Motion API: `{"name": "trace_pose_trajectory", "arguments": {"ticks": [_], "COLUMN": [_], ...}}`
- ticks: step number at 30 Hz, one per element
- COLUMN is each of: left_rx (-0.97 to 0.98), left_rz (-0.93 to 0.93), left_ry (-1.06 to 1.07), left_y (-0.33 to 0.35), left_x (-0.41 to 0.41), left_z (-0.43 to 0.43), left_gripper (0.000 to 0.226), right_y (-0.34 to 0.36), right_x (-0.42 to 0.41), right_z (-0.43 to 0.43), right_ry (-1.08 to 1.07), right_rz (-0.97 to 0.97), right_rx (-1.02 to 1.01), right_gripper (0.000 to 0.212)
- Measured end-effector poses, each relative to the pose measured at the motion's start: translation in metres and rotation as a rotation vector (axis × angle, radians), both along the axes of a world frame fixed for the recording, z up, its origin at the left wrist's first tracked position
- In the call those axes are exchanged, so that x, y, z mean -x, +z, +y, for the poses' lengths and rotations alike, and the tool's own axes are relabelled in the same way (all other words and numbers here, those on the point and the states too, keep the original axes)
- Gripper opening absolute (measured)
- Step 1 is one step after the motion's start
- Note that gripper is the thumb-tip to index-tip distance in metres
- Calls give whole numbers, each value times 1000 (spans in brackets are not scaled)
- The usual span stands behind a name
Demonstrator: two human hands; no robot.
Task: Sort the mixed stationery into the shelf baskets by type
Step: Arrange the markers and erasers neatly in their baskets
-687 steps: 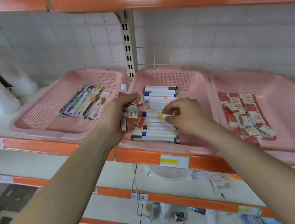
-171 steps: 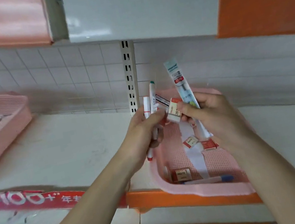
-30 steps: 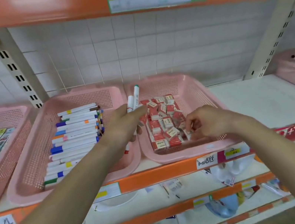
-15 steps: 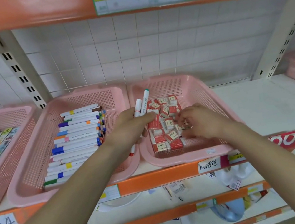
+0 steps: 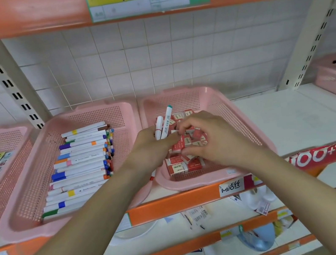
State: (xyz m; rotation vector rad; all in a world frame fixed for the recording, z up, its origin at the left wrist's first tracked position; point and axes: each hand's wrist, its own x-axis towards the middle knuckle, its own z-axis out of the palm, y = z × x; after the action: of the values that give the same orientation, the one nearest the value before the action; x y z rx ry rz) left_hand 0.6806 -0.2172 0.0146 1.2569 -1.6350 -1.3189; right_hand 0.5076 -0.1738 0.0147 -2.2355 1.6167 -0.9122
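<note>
I'm holding my left forearm (image 5: 80, 231) and right forearm (image 5: 305, 182) out ahead, both bare, angling in toward the middle. My left hand (image 5: 153, 150) is curling round two white markers (image 5: 165, 123), gripping them low on the barrels so the caps are sticking up past my knuckles. My right hand (image 5: 220, 140) is hovering palm-down just beside it, fingers arched and curled, thumb (image 5: 190, 151) tucked underneath, index fingertip almost meeting the left hand's fingers. Whether it's pinching anything, I'm not able to tell.
</note>
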Motion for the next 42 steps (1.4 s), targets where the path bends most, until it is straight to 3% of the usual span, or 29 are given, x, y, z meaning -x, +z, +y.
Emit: {"name": "trace_pose_trajectory", "arguments": {"ticks": [8,14,19,22,25,27,30,33,38,42], "left_rx": [-116,-145,-139,-135,-131,-131,-128,-129,-111,-102], "left_rz": [80,117,125,130,146,156,153,124,48,-47], "left_ry": [122,216,229,231,226,226,219,190,107,50], "left_y": [4,9,8,4,2,0,-1,-1,-1,-3], "left_x": [-7,-28,-46,-54,-59,-61,-67,-75,-96,-118], "left_z": [-2,-7,-5,-4,-2,-1,1,2,3,4], "left_gripper": [15,10,8,10,12,14,13,15,20,23], "right_y": [-1,-11,-22,-27,-28,-27,-18,-3,12,4], "right_x": [0,-5,-13,-12,-11,-12,-16,-30,-66,-91], "right_z": [-6,-23,-35,-37,-37,-36,-36,-39,-46,-55], "right_ry": [-10,43,47,74,103,117,117,111,206,304], "right_rz": [-27,107,363,559,620,588,335,191,241,239], "right_rx": [12,-89,-237,-253,-231,-197,-103,76,191,192], "right_gripper": [37,24,25,25,25,24,21,35,51,29]}}
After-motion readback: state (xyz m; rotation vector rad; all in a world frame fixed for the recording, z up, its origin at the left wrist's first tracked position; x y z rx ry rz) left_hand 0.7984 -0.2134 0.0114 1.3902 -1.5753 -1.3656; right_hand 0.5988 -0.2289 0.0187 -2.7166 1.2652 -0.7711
